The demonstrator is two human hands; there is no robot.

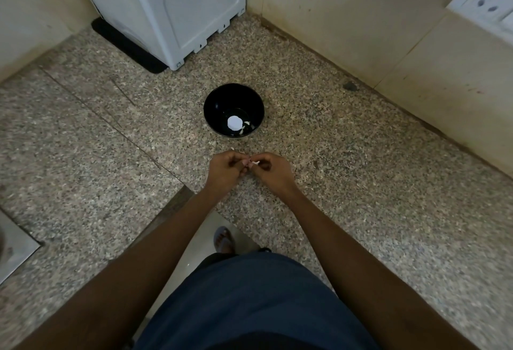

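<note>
We had left hand and right hand both pinching the white piece at the fingertips. Judged it light, slippery, easily dropped; grip its ends. Bowl sat just beyond the fingers.

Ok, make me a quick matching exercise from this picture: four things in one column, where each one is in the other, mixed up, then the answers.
1. black bowl
2. white appliance
3. wall socket
4. small white piece

A. top right, on the wall
B. pinched between the left hand and the right hand
C. back left, on a black mat
D. mid-counter, beyond the hands

Pairs: 1-D, 2-C, 3-A, 4-B
</note>
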